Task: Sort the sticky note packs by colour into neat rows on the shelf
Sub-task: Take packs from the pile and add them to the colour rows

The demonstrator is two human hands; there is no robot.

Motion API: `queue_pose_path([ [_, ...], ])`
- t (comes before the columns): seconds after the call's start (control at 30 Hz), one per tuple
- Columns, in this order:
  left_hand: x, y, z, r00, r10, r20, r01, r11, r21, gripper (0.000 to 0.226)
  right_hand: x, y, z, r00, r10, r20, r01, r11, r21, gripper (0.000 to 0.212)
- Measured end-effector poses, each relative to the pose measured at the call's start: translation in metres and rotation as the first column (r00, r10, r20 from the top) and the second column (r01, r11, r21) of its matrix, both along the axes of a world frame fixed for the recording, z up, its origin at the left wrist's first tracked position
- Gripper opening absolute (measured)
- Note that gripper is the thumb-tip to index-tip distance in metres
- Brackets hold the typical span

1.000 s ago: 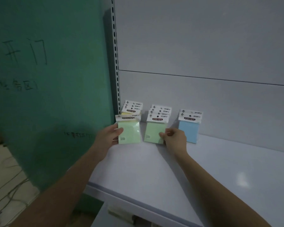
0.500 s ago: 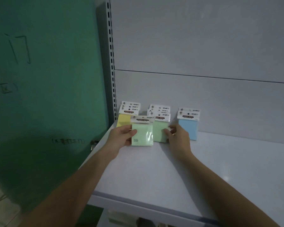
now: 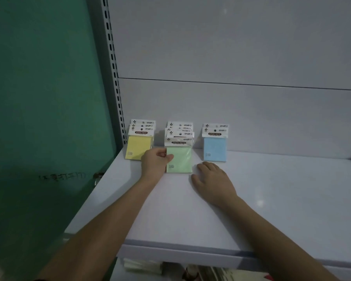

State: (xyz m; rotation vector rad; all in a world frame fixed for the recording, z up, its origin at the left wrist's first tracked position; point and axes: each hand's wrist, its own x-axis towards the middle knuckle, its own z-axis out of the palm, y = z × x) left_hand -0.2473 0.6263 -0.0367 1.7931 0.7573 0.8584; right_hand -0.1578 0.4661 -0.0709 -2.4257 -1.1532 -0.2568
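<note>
**Green pack at the front of its row: handling notes**

Left hand (image 3: pixel 156 162) is seen with thumb and fingers closed on the left edge of the front green pack (image 3: pixel 179 160), which lies flat on the shelf (image 3: pixel 190 216). Right hand (image 3: pixel 212 181) is laid palm-down on the shelf just right of that pack, fingers loosely spread, nothing held.

Positions relative to the green pack: more green packs are overlapped directly behind it; the yellow row (image 3: pixel 139 144) is to its left, against the slotted upright (image 3: pixel 115 78); the blue row (image 3: pixel 215 145) is to its right, clear of it.

Handling, as judged: the pack is taken to be light and fairly stiff as a block, with a thin card header and a glossy wrapper that would slide easily on the smooth shelf. A pinch across the pad's side edges is preferred; the header would likely bend. A nudge could disturb the overlapped packs behind.
</note>
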Motion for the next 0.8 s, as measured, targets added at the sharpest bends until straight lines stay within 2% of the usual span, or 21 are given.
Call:
queue_pose_path([
  [0.33,0.005,0.001,-0.011,0.999,0.038,-0.003,-0.037,0.984,0.174,0.023,-0.001,-0.002,0.003,1.000,0.001,-0.028,-0.002,0.999,-0.036,0.041],
  [0.6,0.000,-0.002,-0.013,0.995,0.099,-0.028,-0.082,0.924,0.373,0.027,-0.004,0.000,0.009,0.998,-0.029,-0.051,0.026,0.998,-0.049,0.041],
  [0.7,-0.005,-0.003,-0.014,0.996,0.090,-0.014,-0.076,0.902,0.425,0.022,-0.011,0.002,0.012,0.996,-0.082,-0.046,0.079,0.995,-0.062,0.034],
  [0.8,-0.007,-0.003,-0.012,0.994,0.077,-0.080,-0.018,0.826,0.564,0.019,-0.018,-0.002,0.015,0.986,-0.167,-0.026,0.163,0.980,-0.113,0.031],
])
